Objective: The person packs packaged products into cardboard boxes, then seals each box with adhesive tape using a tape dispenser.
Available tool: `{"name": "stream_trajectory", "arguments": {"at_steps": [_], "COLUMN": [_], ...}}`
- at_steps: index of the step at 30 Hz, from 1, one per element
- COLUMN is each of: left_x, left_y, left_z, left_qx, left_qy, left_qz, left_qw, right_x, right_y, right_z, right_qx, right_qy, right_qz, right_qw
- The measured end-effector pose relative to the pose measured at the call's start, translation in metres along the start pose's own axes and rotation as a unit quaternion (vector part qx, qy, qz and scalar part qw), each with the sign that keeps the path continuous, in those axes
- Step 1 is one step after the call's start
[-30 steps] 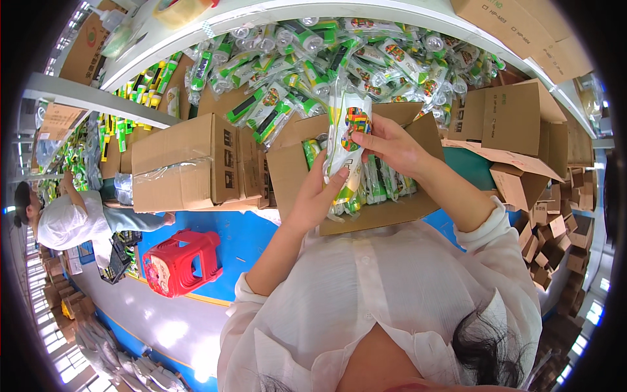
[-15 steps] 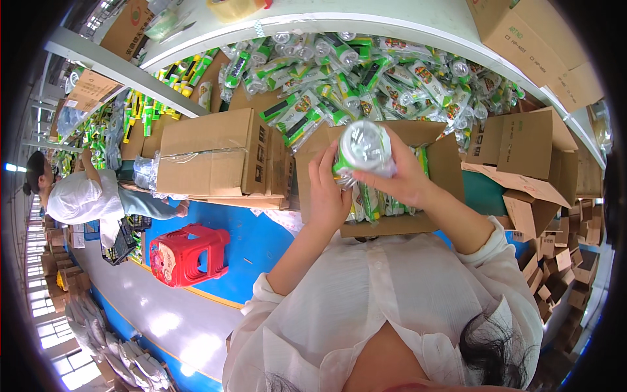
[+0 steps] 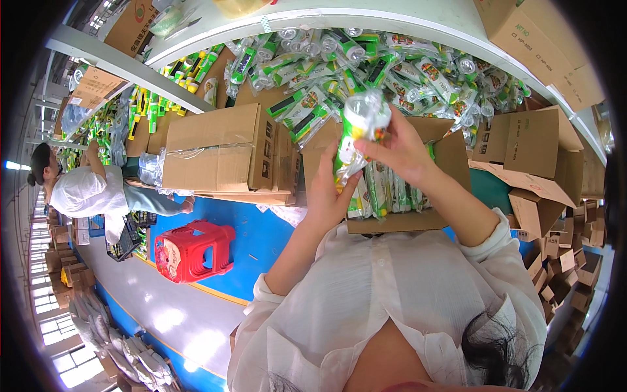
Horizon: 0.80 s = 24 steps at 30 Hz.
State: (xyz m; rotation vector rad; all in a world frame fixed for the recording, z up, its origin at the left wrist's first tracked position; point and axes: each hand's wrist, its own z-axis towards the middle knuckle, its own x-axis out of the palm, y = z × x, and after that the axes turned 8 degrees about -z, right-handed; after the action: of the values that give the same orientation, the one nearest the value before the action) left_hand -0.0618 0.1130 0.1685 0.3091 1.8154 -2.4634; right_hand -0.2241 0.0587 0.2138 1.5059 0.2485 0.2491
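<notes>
Over an open cardboard box (image 3: 452,171) I hold a green-and-white package (image 3: 354,128), tube-shaped and wrapped in clear, shiny plastic. My left hand (image 3: 328,185) grips its lower left side, thumb toward the bottom end. My right hand (image 3: 406,149) closes around its right side near the clear upper end. The package stands tilted, its wrinkled clear end up. Below my hands, several similar wrapped packages (image 3: 380,186) lie side by side in the box. Part of the box's inside is hidden by my hands.
A large heap of similar packages (image 3: 418,78) lies beyond the box, under a white shelf edge (image 3: 366,14). A taped carton (image 3: 212,147) sits left, opened cartons (image 3: 522,144) right. A red stool (image 3: 196,251) stands on the floor; another person (image 3: 88,189) is at far left.
The package has tipped: its round clear end faced up toward me, and now more of its green-and-white side shows. Both hands still hold it, and the view has shifted slightly.
</notes>
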Motion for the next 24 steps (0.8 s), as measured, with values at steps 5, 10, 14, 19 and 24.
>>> {"name": "stream_trajectory", "arguments": {"at_steps": [5,10,14,19,24], "left_x": [-0.006,-0.003,-0.001,-0.005,-0.002], "left_y": [-0.004,-0.007,-0.005,-0.003,0.000], "left_z": [-0.005,-0.004,-0.004,-0.004,-0.007], "left_qx": [-0.287,-0.306,-0.238,-0.224,-0.108], "left_qy": [0.030,-0.006,-0.003,-0.017,-0.047], "left_qz": [-0.449,-0.467,-0.334,-0.311,-0.181], "left_qw": [0.846,0.830,0.912,0.923,0.976], "right_x": [-0.011,0.005,0.010,0.013,0.014], "right_y": [0.000,-0.008,-0.009,-0.008,-0.012], "right_z": [0.019,0.008,0.005,0.002,0.001], "right_qx": [0.172,0.149,0.083,0.072,0.012], "right_qy": [0.050,0.076,0.067,0.093,0.119], "right_qz": [-0.040,-0.005,-0.035,0.001,0.035], "right_qw": [0.983,0.986,0.994,0.993,0.992]}}
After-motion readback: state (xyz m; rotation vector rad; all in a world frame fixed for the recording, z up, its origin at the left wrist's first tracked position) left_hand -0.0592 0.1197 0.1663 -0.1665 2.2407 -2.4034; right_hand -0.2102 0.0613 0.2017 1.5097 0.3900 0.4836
